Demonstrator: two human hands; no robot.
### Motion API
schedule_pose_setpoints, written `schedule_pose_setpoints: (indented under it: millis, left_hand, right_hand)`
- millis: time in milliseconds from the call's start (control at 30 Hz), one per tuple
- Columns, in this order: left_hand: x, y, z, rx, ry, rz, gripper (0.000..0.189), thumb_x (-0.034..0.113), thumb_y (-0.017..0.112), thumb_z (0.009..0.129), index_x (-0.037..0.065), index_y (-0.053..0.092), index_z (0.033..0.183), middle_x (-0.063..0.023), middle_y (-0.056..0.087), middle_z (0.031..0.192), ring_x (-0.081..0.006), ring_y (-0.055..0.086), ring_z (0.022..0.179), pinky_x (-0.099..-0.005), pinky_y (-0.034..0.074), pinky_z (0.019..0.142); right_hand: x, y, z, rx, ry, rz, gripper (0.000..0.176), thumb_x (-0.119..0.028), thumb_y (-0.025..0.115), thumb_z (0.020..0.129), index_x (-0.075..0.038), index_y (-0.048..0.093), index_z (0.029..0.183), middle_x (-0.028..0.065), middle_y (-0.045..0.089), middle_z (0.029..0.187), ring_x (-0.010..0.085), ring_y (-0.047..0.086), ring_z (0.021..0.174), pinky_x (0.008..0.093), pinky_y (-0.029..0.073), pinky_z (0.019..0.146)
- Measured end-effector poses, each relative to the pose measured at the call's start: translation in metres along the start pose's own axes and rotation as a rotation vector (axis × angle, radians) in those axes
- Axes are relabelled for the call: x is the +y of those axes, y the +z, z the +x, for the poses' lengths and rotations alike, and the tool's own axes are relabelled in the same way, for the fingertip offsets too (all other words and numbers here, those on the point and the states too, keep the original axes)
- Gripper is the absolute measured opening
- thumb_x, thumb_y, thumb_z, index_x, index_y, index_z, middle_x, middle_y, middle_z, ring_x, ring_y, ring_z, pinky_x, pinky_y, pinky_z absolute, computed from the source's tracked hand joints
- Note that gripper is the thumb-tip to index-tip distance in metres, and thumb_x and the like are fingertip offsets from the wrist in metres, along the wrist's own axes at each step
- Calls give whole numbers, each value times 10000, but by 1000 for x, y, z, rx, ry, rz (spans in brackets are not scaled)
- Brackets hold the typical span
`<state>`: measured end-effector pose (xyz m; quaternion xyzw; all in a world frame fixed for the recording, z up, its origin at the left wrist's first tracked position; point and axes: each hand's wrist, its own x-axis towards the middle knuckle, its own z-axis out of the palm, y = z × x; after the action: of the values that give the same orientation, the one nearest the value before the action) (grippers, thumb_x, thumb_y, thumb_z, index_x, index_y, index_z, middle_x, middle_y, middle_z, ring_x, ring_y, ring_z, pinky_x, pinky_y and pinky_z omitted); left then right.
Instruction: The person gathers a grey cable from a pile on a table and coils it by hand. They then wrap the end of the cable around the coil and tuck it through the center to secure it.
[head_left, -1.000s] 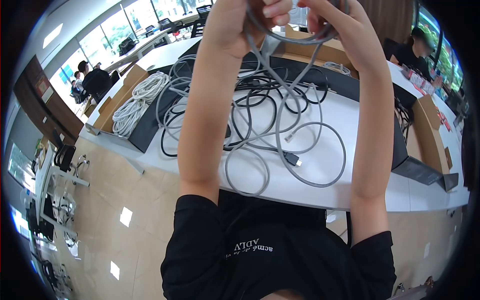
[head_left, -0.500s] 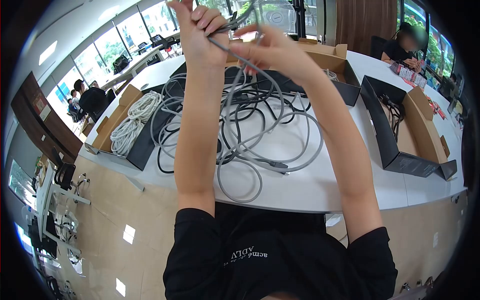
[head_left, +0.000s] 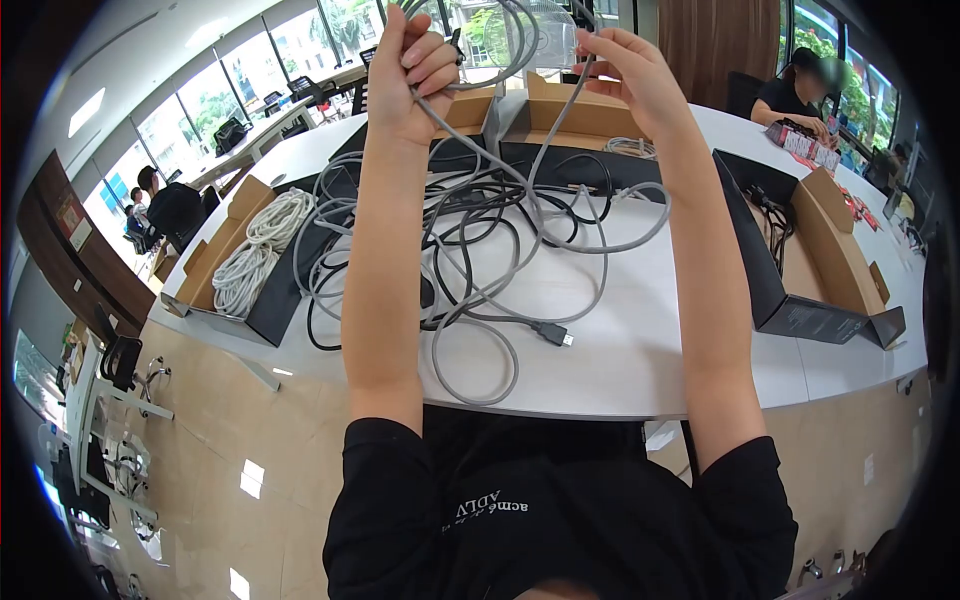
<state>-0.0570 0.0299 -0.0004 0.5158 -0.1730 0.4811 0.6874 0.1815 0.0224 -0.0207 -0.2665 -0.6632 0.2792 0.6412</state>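
Note:
My left hand (head_left: pixel 414 78) is closed around several loops of a grey cable (head_left: pixel 566 112), raised above the far side of the table. My right hand (head_left: pixel 632 78) pinches another stretch of the same cable between thumb and fingers, apart from the left. From both hands the cable hangs down into a tangle of grey and black cables (head_left: pixel 490 212) on the white table (head_left: pixel 640 345). A black HDMI-type plug (head_left: pixel 552 333) lies at the near side of that tangle.
On the left, an open black box (head_left: pixel 282 312) holds coiled white cables (head_left: pixel 250 265). Another open box (head_left: pixel 815 318) on the right contains black cables (head_left: pixel 772 222). More open boxes (head_left: pixel 570 118) stand behind the tangle. A person (head_left: pixel 795 95) sits at the far right.
My right hand has moved right and up, away from the left, drawing out the grey cable. The loops at my left hand look wider. The plug shows more plainly.

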Motion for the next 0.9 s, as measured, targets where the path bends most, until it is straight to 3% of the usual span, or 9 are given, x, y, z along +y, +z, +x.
schedule_pose_setpoints:
  millis: [33,233,333,467,667,700,800,900]
  left_hand:
    - [-1,-1,1,-2,-7,5,323,304,444,912,35,533,757,51,320,509,-35,268,433,-164,243,364]
    - [3,-1,0,-9,-76,-63,323,313,442,912,69,485,706,45,319,507,-45,286,439,-158,253,372]
    - [-2,-6,-1,187,223,-184,332,328,431,914,73,477,707,45,326,497,-45,295,428,-161,262,369]
    - [0,-19,-4,691,506,-222,316,380,427,903,123,459,723,57,337,510,-46,297,418,-160,264,361]
    - [-10,-26,-6,835,630,21,389,507,370,885,131,437,812,40,289,583,-71,262,462,-201,256,421]
    - [-12,-21,-5,854,642,71,409,524,358,882,126,437,833,35,290,598,-72,262,473,-205,252,431]
    - [-14,-16,-5,867,676,142,479,557,299,878,102,445,842,38,324,572,-77,295,480,-200,290,437]
    - [-17,-11,-4,841,697,197,497,568,260,878,101,428,896,28,330,605,-86,304,505,-209,301,452]
  right_hand:
    - [-5,-1,-1,9,-3,-14,232,-338,629,794,-121,583,726,-13,592,716,75,582,728,198,454,637]
    - [-2,-25,6,2,-109,-264,286,-385,607,804,-105,594,749,-4,592,715,55,563,636,172,448,593]
    - [-5,-26,3,-89,-71,-370,306,-395,586,817,-90,608,816,-4,593,722,53,563,647,167,450,600]
    - [-24,-10,-10,-369,-33,-328,367,-406,562,829,-66,605,959,23,602,785,87,578,684,196,470,635]
    - [-39,24,-29,-894,-140,-412,561,-451,659,726,-14,564,1066,103,605,935,179,605,809,297,495,719]
    - [-51,28,-33,-916,16,-445,627,-479,689,667,11,585,1044,125,614,955,194,585,879,298,466,746]
    - [-60,31,-36,-1012,53,-607,660,-459,745,606,-10,571,1057,112,607,958,181,589,892,305,478,764]
    - [-57,33,-37,-933,-106,-794,673,-447,772,552,-7,585,1025,90,615,967,194,592,883,312,462,784]
